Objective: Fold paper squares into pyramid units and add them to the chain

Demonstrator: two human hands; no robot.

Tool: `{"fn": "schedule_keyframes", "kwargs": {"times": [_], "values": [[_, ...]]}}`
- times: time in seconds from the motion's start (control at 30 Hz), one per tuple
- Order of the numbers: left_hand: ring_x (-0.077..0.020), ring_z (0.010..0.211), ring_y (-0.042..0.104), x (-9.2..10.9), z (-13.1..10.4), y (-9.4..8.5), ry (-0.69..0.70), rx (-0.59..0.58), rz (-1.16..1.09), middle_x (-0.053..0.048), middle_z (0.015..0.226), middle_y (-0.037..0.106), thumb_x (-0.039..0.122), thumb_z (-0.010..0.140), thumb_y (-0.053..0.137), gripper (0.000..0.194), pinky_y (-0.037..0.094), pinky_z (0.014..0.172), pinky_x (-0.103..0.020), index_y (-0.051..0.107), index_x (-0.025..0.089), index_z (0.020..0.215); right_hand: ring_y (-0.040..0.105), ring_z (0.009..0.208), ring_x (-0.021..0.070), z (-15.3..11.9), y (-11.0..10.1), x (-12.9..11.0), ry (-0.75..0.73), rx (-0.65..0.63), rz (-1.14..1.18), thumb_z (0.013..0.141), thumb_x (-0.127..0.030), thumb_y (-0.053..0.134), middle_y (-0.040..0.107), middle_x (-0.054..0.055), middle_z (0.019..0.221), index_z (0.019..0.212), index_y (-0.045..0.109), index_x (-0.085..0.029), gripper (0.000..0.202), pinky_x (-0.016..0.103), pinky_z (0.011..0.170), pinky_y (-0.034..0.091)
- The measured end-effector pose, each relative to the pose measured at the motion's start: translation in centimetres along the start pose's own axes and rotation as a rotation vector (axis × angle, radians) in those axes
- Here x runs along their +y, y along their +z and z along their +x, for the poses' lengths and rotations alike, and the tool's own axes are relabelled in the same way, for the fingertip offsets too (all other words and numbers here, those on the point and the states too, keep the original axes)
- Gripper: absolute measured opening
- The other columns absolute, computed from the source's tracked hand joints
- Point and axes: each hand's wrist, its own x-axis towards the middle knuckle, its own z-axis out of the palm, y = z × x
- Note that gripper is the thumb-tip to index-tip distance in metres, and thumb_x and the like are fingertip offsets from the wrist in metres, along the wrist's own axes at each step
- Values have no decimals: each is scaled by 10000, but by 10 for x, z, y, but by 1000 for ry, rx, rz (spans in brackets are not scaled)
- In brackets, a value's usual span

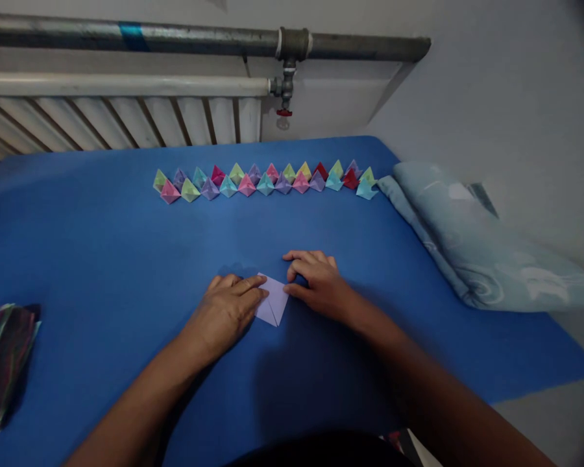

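Observation:
A small lilac paper (pixel 276 303), folded to a square with a crease line on its lower half, lies on the blue surface (pixel 126 259). My left hand (pixel 231 299) rests over its left side, fingertips pressing on the paper and the fingers close together. At the paper's right corner is my right hand (pixel 321 282), its thumb touching or nearly touching the edge. The fingers of that hand are curled and apart, with nothing visible between them. Beyond my hands stand two rows of small folded paper boats (pixel 246 185) in pink, green, purple, blue, red and yellow.
At the far left lies a stack of coloured paper sheets (pixel 4 363). A folded pale blue-green blanket (pixel 481 240) sits on the right by the wall. Behind the surface are a white radiator (pixel 150 120), a metal pipe (pixel 199 37) and a red valve handle (pixel 284 113).

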Motion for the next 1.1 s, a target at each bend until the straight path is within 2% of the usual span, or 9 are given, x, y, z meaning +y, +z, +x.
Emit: {"fn": "schedule_keyframes", "kwargs": {"times": [0.1,0.23,0.37,0.47,0.57,0.67,0.87,1.1], "values": [[-212,929,570,-4,0,-4,-7,-24,-95,-38,1324,599,237,968,412,284,404,786,-387,647,269,1124,491,1147,271,0,-3,-1,13,-11,6,780,-192,637,591,56,1277,798,587,-221,60,474,917,322],[-208,971,578,-11,-3,-8,66,-65,-180,-43,1353,574,205,952,429,307,403,800,-383,633,302,1160,483,1139,282,0,-3,-5,5,-16,-21,788,-175,619,590,62,1271,904,624,-244,135,474,904,324],[-217,977,581,-10,-7,-11,66,-49,-123,-52,1308,607,167,933,440,316,412,800,-387,643,280,1147,462,1107,267,0,0,-9,-215,-25,-84,859,-114,511,626,35,1210,957,666,-268,240,435,881,300],[-217,990,578,-6,-9,-10,63,-50,-93,-55,1292,612,243,932,478,273,419,830,-395,632,261,1156,503,993,219,-1,0,-10,-339,-110,-55,872,-76,466,683,24,1058,925,664,-236,260,395,853,292],[-240,994,566,-2,-8,-10,48,-46,-53,-71,1300,599,371,902,542,289,420,840,-419,625,224,1136,517,935,195,-2,-3,-11,-346,-176,-26,844,-143,560,681,25,1003,938,645,-206,142,372,840,286],[-250,988,564,1,-7,-8,35,-23,-18,-80,1289,602,422,887,558,306,423,834,-426,628,200,1086,507,935,204,-3,-4,-13,-322,-180,-26,810,-246,637,670,30,978,937,641,-196,136,364,833,284],[-246,966,581,-1,-7,-6,63,23,-11,-90,1249,628,412,899,537,296,432,827,-422,636,189,1067,501,931,198,-3,-2,-14,-292,-169,-13,783,-288,677,662,22,1002,962,647,-202,200,360,834,282],[-230,957,592,-2,-6,-7,54,48,-50,-75,1217,651,379,933,484,278,432,825,-413,642,197,1070,501,918,185,-4,1,-17,-337,-138,-34,854,-274,612,652,31,986,1072,654,-242,224,363,825,272]]}}
